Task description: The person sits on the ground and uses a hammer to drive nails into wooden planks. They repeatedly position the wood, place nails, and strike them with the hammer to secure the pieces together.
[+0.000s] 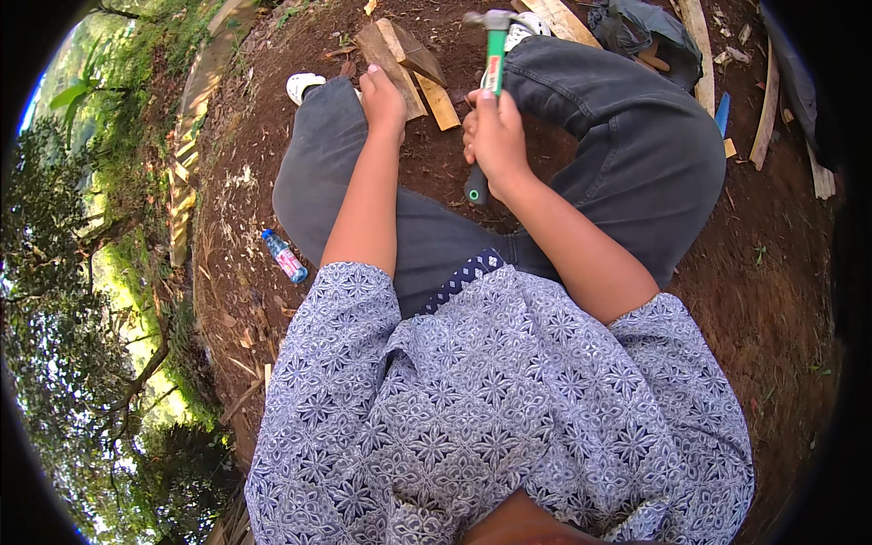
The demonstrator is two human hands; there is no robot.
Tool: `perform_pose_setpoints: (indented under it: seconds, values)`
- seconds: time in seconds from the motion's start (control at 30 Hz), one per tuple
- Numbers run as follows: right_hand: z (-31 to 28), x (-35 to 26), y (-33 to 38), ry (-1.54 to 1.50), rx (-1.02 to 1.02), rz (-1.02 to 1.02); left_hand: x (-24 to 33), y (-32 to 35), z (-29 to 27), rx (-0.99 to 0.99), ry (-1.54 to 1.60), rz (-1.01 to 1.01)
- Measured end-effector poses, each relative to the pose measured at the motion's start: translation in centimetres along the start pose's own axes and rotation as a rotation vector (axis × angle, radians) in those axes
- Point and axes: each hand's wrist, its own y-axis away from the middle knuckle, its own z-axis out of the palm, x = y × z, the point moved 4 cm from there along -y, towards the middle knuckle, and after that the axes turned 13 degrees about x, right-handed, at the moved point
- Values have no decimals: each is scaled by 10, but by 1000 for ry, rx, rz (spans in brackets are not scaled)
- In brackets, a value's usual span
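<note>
Right hand [496, 138] gripped the hammer [495, 65], upper centre, below mid-length, likely for leverage; left hand [386, 102] lay at the wood [392, 71], upper left of centre, perhaps steadying it, its grip unclear.

brown earth ground [763, 263], littered here and there
wooden pieces [395, 68] lie together at top centre; a blue-capped bottle [286, 257] lies on its side at the left; long boards [698, 54], a dark plastic bag [649, 41] and a pointed blue piece [723, 115] lie toward the upper right.
</note>
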Motion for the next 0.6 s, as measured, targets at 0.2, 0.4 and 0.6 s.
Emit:
perform_pose_setpoints:
  seconds: [0.2, 0.4, 0.6]
  values:
    - [-8, -10, -15, -4, -65, 52, -19, -13, 2, 15, 130, -18]
    - [-1, 0, -13, -15, -4, 136, -10, -7, 2, 27, 88, -53]
    - [-3, -5, -14, 62, -117, 178, -7, -16, -12, -88, 252, -241]
